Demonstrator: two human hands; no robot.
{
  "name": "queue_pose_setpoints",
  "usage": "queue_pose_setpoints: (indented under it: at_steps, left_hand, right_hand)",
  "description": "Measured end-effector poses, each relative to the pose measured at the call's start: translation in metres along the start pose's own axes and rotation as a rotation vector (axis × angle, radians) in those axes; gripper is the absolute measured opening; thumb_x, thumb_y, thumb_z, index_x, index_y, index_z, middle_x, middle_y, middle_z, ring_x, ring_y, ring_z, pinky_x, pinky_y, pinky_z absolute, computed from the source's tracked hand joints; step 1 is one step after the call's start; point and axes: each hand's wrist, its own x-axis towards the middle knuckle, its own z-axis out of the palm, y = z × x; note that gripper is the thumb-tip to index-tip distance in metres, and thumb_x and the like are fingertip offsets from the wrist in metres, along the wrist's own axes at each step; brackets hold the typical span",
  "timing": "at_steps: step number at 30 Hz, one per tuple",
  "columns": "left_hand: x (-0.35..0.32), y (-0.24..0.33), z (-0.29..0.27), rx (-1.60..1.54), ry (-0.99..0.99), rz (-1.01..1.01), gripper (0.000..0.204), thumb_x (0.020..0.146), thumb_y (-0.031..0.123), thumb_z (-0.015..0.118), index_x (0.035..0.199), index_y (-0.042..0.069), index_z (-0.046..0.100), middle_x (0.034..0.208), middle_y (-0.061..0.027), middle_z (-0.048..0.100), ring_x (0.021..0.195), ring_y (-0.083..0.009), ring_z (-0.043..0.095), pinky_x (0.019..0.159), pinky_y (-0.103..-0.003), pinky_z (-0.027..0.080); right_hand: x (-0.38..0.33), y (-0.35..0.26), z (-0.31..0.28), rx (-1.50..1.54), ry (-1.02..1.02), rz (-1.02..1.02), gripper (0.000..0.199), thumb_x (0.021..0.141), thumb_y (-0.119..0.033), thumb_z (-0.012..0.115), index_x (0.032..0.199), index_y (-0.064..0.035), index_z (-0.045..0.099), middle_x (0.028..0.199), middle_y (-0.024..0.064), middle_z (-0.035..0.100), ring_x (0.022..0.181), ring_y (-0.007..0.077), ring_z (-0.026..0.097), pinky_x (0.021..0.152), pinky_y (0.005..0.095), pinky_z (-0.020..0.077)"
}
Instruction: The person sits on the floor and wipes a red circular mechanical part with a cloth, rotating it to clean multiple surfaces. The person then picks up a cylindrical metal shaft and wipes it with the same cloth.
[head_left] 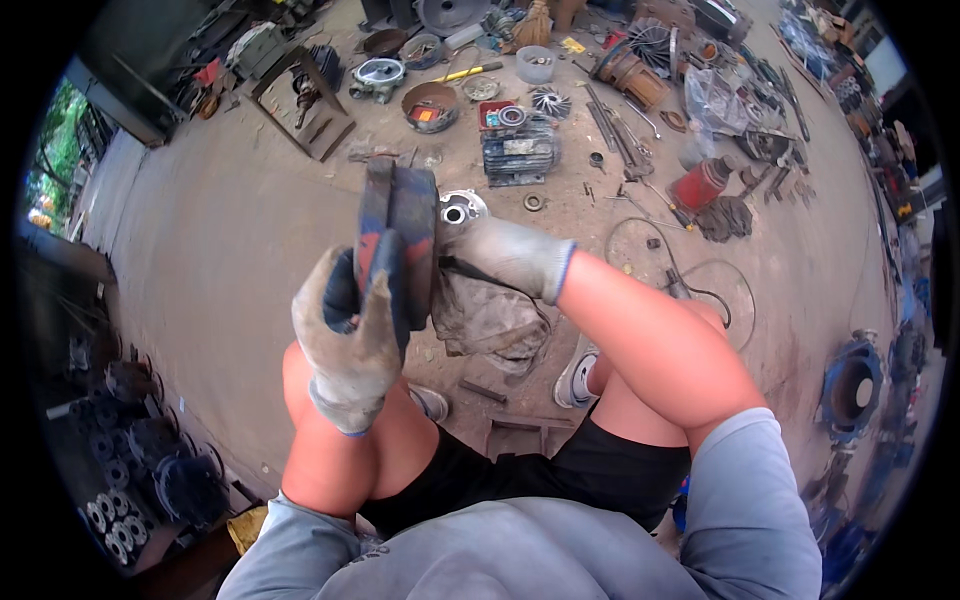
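Observation:
Gloved in grey-white with dark palm patches, my left hand (352,335) grips the near left side of a heavy round metal part (403,210). The part is dark with worn blue and red paint; it is held on edge above the floor. My right hand (510,257), also gloved, reaches against the part's right face, its fingertips hidden there. A dirty grey rag (490,325) hangs below that hand and seems bunched in it. Beyond the right hand, a silver round cover (462,206) shows on the floor, partly hidden.
Ahead on the floor stands a dark finned motor (520,153) with a bearing (512,117) on top. A rusty bowl (431,106), a metal stand (310,110), a red bottle jack (702,184) and loose tools lie around. A metal bar (483,390) is between my feet.

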Motion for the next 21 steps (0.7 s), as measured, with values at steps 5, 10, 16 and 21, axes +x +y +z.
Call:
queue_pose_setpoints:
  at_steps: [5,10,16,21]
  left_hand:
    - [-0.007,0.009,0.015,0.044,-0.134,-0.030,0.012,0.093,0.002,0.064,0.085,-0.003,0.058,0.067,-0.0140,0.052,0.060,-0.0204,0.052,0.057,-0.035,0.044]
    - [-0.007,-0.014,0.025,0.162,-0.144,-0.027,0.018,0.098,0.006,0.062,0.084,-0.003,0.057,0.066,-0.0108,0.049,0.061,-0.0170,0.043,0.058,-0.035,0.040]
    - [0.005,-0.019,0.032,-0.025,-0.056,-0.278,0.029,0.106,0.022,0.063,0.091,-0.003,0.064,0.067,-0.0032,0.052,0.063,-0.0108,0.044,0.058,-0.033,0.040]
    - [0.024,-0.025,0.020,-0.054,0.012,-0.158,0.040,0.108,0.034,0.060,0.104,-0.004,0.073,0.083,-0.0059,0.069,0.074,-0.0128,0.059,0.069,-0.030,0.050]
  right_hand:
    - [0.000,0.008,-0.005,-0.759,0.063,-0.093,0.042,0.107,-0.031,0.045,0.124,-0.0048,0.072,0.122,0.0229,0.072,0.113,0.0365,0.069,0.100,0.0404,0.0513]
    - [0.001,0.013,0.000,-1.225,0.022,-0.091,0.034,0.098,-0.022,0.049,0.109,-0.0045,0.076,0.101,0.0201,0.076,0.094,0.0386,0.074,0.083,0.0466,0.0573]
    - [-0.011,-0.009,0.015,-1.133,0.524,-0.107,0.032,0.085,-0.027,0.069,0.106,-0.0050,0.074,0.099,0.0214,0.076,0.093,0.0388,0.075,0.083,0.0481,0.0586]
    - [-0.007,-0.035,0.014,-1.442,0.650,-0.389,0.021,0.084,-0.024,0.068,0.099,-0.0100,0.071,0.096,0.0134,0.076,0.090,0.0310,0.076,0.077,0.0444,0.0587]
